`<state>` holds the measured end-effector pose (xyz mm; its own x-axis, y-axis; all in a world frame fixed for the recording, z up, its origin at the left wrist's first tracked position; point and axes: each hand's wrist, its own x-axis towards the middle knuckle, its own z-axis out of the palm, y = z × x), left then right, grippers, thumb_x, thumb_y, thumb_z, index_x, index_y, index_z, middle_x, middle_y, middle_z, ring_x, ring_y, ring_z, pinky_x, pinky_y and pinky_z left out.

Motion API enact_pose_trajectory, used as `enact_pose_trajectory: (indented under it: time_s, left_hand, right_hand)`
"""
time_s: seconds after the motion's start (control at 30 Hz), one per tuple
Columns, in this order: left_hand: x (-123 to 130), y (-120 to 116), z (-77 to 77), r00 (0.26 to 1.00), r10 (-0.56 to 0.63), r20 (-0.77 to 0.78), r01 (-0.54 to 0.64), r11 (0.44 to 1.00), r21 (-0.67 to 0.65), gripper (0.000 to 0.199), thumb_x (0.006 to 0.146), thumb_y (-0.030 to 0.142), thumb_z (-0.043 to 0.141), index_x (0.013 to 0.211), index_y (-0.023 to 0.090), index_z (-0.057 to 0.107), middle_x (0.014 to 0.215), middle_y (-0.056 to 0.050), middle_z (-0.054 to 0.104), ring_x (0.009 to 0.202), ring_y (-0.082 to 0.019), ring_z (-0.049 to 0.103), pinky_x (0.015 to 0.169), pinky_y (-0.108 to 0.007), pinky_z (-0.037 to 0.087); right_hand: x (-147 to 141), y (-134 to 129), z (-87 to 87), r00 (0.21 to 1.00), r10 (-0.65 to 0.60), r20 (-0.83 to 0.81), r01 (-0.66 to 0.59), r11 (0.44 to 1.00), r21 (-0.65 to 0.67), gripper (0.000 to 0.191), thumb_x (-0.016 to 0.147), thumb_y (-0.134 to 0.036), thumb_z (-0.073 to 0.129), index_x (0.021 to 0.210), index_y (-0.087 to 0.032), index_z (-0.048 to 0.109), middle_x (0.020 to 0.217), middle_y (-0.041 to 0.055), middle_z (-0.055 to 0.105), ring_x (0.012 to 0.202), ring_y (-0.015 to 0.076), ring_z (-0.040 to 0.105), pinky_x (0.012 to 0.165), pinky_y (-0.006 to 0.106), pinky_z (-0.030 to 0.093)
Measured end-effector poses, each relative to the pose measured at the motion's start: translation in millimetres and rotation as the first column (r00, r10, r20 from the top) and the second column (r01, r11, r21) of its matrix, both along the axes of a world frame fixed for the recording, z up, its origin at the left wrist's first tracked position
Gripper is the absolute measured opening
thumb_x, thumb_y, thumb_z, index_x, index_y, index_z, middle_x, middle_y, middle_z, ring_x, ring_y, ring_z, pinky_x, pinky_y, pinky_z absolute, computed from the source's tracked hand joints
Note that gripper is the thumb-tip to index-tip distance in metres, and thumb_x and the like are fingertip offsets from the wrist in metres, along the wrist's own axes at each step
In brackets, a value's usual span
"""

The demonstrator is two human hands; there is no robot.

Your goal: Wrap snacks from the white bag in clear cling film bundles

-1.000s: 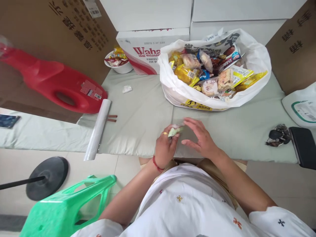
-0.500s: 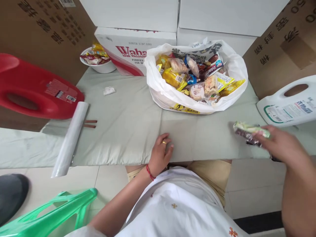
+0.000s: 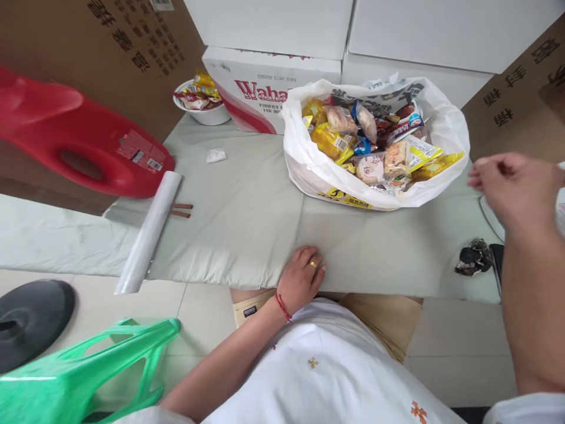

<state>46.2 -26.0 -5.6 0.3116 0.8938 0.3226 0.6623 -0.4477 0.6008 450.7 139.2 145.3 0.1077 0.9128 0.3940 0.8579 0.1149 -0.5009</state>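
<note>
My left hand (image 3: 302,272) lies on the front edge of the cloth-covered table (image 3: 247,235), fingers loosely bent and thumb apart, holding nothing. To the right of a white plastic bag (image 3: 295,171), my right hand (image 3: 514,185) is raised with its fingers curled together, and no object shows in it. Several wrapped snacks fill the open bag, among them a yellow packet (image 3: 329,141) and a round biscuit in clear wrap (image 3: 369,169). Below my right hand, a small dark, shiny bundle (image 3: 472,258) rests beside a flat black object (image 3: 497,265), partly hidden by my forearm.
At left are a red jug (image 3: 92,138), a plastic film roll (image 3: 150,232) and two brown sticks (image 3: 182,210). A crumpled tissue (image 3: 216,156) lies near a white tub of snacks (image 3: 209,115). Boxes (image 3: 269,35) stand behind. A green stool (image 3: 101,353) is on the floor.
My right hand has moved up and away from the table's front, and the green and brown snack packet it held is no longer visible. My left hand stays on the table edge. The view has shifted.
</note>
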Motion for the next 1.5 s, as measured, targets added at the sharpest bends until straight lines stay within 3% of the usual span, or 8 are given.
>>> enact_pose_trajectory:
  time_s: [0.13, 0.27, 0.43, 0.57, 0.73, 0.93, 1.27, 1.5]
  left_hand:
    - [-8.2, 1.4, 9.5, 0.985, -0.111, 0.129, 0.112, 0.994, -0.006, 0.022, 0.104, 0.022, 0.049, 0.085, 0.022, 0.060, 0.087, -0.007, 0.068, 0.094, -0.022, 0.065, 0.085, -0.039, 0.058]
    - [-62.7, 5.5, 21.2, 0.972, 0.219, 0.083, -0.227, 0.968, 0.107, 0.020, 0.102, 0.025, 0.053, 0.083, 0.023, 0.057, 0.091, -0.007, 0.066, 0.094, -0.021, 0.064, 0.085, -0.038, 0.055]
    - [-196.9, 3.2, 32.0, 0.439, 0.892, -0.112, -0.865, 0.453, 0.218, 0.017, 0.094, 0.032, 0.059, 0.102, 0.017, 0.062, 0.112, -0.015, 0.063, 0.117, -0.035, 0.056, 0.106, -0.056, 0.044]
    - [-273.1, -8.8, 34.5, 0.081, 0.930, -0.359, -0.986, 0.126, 0.105, 0.033, 0.092, 0.032, 0.058, 0.119, 0.013, 0.057, 0.134, -0.021, 0.055, 0.135, -0.046, 0.047, 0.107, -0.069, 0.041]
    - [-289.5, -21.5, 29.5, 0.277, 0.810, -0.517, -0.951, 0.307, -0.028, 0.032, 0.088, 0.041, 0.064, 0.104, 0.013, 0.061, 0.116, -0.020, 0.064, 0.121, -0.041, 0.057, 0.107, -0.057, 0.045]
    - [-265.5, -54.3, 51.4, 0.185, 0.853, -0.487, -0.966, 0.248, 0.068, 0.037, 0.089, 0.045, 0.057, 0.108, 0.013, 0.059, 0.108, -0.020, 0.066, 0.108, -0.039, 0.063, 0.092, -0.049, 0.051]
    - [-66.4, -71.4, 60.9, 0.662, 0.747, 0.056, -0.710, 0.650, -0.271, 0.028, 0.101, 0.050, 0.050, 0.096, 0.022, 0.051, 0.077, -0.001, 0.055, 0.064, -0.019, 0.054, 0.063, -0.032, 0.044]
    - [-29.7, -52.4, 45.2, 0.739, 0.656, 0.156, -0.598, 0.744, -0.298, 0.027, 0.102, 0.047, 0.052, 0.101, 0.020, 0.052, 0.097, -0.007, 0.060, 0.077, -0.020, 0.061, 0.069, -0.034, 0.049]
  right_hand:
    - [-70.6, -85.2, -47.7, 0.965, 0.177, 0.191, -0.183, 0.983, 0.013, 0.028, 0.100, -0.042, 0.059, 0.092, -0.022, 0.077, 0.077, 0.0083, 0.076, 0.063, 0.0198, 0.069, 0.063, 0.034, 0.051]
    - [-111.2, -149.1, -89.9, 0.856, 0.482, 0.185, -0.496, 0.867, 0.035, 0.014, 0.099, -0.021, 0.063, 0.097, -0.022, 0.076, 0.081, 0.0018, 0.080, 0.066, 0.0150, 0.073, 0.064, 0.026, 0.055]
    - [-110.9, -180.4, -120.5, 0.933, 0.342, 0.110, -0.354, 0.929, 0.112, 0.009, 0.097, -0.017, 0.067, 0.100, -0.020, 0.075, 0.081, -0.0006, 0.079, 0.064, 0.0127, 0.073, 0.065, 0.022, 0.057]
    - [-101.0, -180.2, -129.0, 0.979, 0.183, 0.093, -0.191, 0.979, 0.075, 0.010, 0.098, -0.024, 0.068, 0.099, -0.021, 0.077, 0.080, -0.0010, 0.079, 0.062, 0.0137, 0.072, 0.064, 0.024, 0.057]
    - [-111.2, -167.6, -130.7, 0.970, 0.227, 0.082, -0.233, 0.969, 0.083, 0.009, 0.097, -0.023, 0.069, 0.100, -0.022, 0.077, 0.083, -0.0009, 0.080, 0.063, 0.0139, 0.073, 0.064, 0.024, 0.057]
    - [-141.4, -153.5, -118.2, 0.961, 0.275, -0.027, -0.270, 0.956, 0.116, 0.010, 0.096, -0.025, 0.069, 0.096, -0.023, 0.079, 0.075, -0.0004, 0.078, 0.058, 0.0141, 0.071, 0.061, 0.025, 0.057]
    - [-301.2, -108.1, -84.3, 0.460, 0.351, -0.816, -0.705, 0.702, -0.095, 0.040, 0.103, -0.060, 0.051, 0.100, -0.022, 0.064, 0.086, 0.0020, 0.065, 0.068, 0.0137, 0.059, 0.056, 0.026, 0.048]
    - [-338.6, -102.3, -78.3, 0.626, 0.413, -0.662, -0.480, 0.873, 0.090, 0.044, 0.107, -0.059, 0.040, 0.079, -0.025, 0.038, 0.066, -0.0047, 0.044, 0.060, 0.0131, 0.041, 0.059, 0.029, 0.035]
